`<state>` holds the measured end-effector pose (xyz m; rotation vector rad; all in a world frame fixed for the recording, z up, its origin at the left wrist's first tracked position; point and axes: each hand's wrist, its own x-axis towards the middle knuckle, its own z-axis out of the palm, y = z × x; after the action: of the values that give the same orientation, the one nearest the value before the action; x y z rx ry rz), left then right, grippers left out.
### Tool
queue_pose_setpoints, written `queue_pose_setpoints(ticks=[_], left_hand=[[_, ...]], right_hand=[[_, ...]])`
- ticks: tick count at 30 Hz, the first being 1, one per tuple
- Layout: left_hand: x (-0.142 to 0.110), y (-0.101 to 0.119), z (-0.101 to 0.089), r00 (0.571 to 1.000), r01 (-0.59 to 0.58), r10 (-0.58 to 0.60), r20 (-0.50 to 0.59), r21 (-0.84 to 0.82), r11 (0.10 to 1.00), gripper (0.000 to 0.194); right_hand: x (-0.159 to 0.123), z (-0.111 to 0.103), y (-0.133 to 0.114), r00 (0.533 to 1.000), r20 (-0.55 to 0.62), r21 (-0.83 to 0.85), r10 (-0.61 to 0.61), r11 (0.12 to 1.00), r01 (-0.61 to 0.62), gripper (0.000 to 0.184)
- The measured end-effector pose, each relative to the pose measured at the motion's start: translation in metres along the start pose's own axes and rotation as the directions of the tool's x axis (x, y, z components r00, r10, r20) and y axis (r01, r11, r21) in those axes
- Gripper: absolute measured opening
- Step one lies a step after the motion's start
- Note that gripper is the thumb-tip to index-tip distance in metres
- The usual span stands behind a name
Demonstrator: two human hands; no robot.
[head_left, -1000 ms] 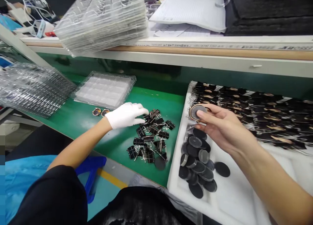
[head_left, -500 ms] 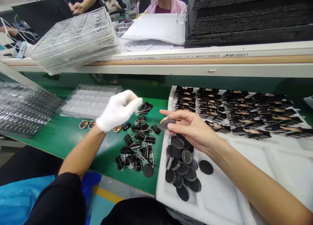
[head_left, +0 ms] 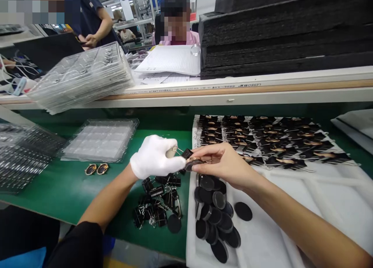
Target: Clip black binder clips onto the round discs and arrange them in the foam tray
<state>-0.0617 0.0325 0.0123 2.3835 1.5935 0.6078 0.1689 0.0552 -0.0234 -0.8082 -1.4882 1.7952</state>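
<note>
My left hand (head_left: pixel 154 157), in a white glove, pinches a black binder clip (head_left: pixel 187 154) by its wire handles. The clip is right at the edge of a round gold-rimmed piece with a black disc (head_left: pixel 192 165), gripped between the thumb and fingers of my bare right hand (head_left: pixel 225 165). Whether the clip's jaws are around the piece cannot be made out. Below my left hand lies a heap of black binder clips (head_left: pixel 157 198) on the green table. A pile of black discs (head_left: pixel 215 213) lies under my right hand on a white foam tray (head_left: pixel 262 229).
Rows of clipped gold-rimmed pieces (head_left: pixel 271 140) fill the tray's far part. Two gold-rimmed round pieces (head_left: pixel 96 169) lie left, near a clear plastic tray (head_left: pixel 100 140). Stacked clear trays (head_left: pixel 84 75) and black foam sheets (head_left: pixel 276 39) rest on the shelf. People sit and stand beyond.
My left hand has brought the binder clip right and down to the piece in my right hand. Both hands now meet. The view has tilted upward a little.
</note>
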Motion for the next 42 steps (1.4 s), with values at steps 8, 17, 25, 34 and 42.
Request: queue_pose_setpoints(ticks=[8,17,25,34,42], left_hand=[[0.004,0.003,0.008,0.995,0.091,-0.083,0.051,-0.187,0.978,0.041],[0.007,-0.006,0.006,0.988,0.005,-0.080,-0.135,-0.482,0.876,0.051],[0.007,-0.001,0.014,0.993,-0.081,0.033,-0.114,-0.447,0.891,0.051],[0.009,-0.014,0.000,0.975,0.121,-0.030,0.220,-0.417,0.901,0.049],[0.006,-0.013,0.027,0.861,-0.323,0.111,0.496,0.366,0.872,0.036]], right_hand=[[-0.001,-0.007,-0.010,1.000,0.024,0.005,-0.003,1.000,0.002,0.028],[-0.002,-0.011,-0.019,0.992,-0.127,0.076,0.010,0.997,0.000,0.030],[-0.001,-0.007,-0.017,0.991,-0.129,0.021,0.029,0.999,-0.027,0.037],[0.004,-0.016,-0.008,0.982,-0.188,0.051,0.033,0.998,-0.024,0.042],[0.011,-0.018,-0.006,0.978,-0.152,0.438,0.139,0.897,-0.060,0.036]])
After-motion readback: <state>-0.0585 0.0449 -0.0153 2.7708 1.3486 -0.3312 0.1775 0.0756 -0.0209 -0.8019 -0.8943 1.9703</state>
